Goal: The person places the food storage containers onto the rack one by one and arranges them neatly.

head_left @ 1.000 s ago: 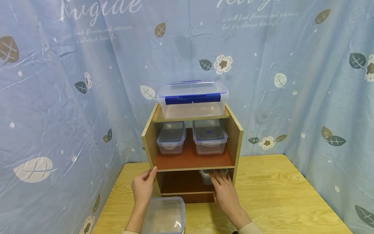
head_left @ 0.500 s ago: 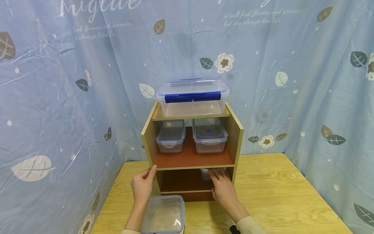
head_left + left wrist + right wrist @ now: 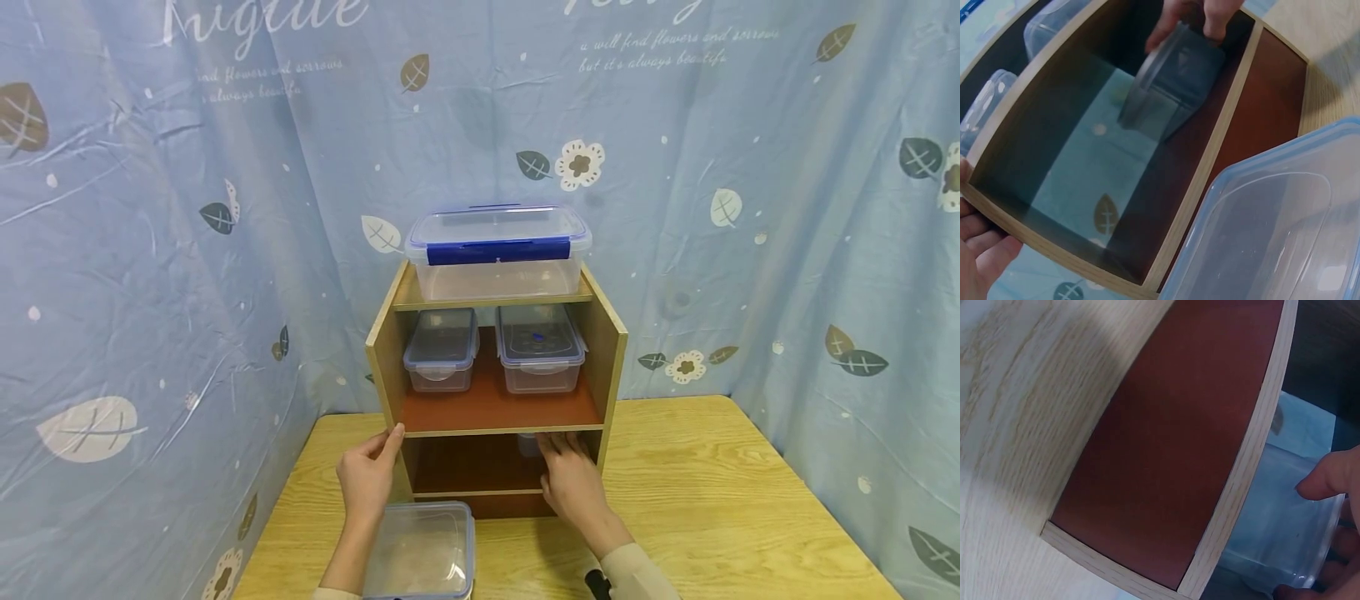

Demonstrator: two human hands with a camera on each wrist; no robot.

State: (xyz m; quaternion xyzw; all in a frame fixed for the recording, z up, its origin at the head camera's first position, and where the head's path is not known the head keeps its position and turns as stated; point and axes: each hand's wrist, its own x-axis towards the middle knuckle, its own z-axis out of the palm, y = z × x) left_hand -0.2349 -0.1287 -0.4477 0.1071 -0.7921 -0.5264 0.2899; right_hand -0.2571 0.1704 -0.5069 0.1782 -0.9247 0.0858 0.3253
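My left hand [image 3: 365,477] pinches the front edge of the left side panel of a small wooden shelf [image 3: 495,432], at the height of its middle board. Reaching into the lower compartment at the right, my right hand [image 3: 576,483] grips a small clear plastic food container [image 3: 1179,78]. In the right wrist view the thumb lies on the container's [image 3: 1272,519] near wall, with the other fingers curled over its far edge. Most of this container is hidden in the head view by the hand and the board above.
Two lidded containers [image 3: 441,358] [image 3: 542,358] stand on the middle board. A larger box [image 3: 498,254] with a blue clip sits on top. Another lidded container [image 3: 422,546] lies on the wooden table [image 3: 720,500] before the shelf's left front. A blue curtain [image 3: 480,108] hangs behind.
My right hand has moved slightly deeper into the lower compartment with the small container, which shows less in the head view. My left hand keeps its place on the side panel.
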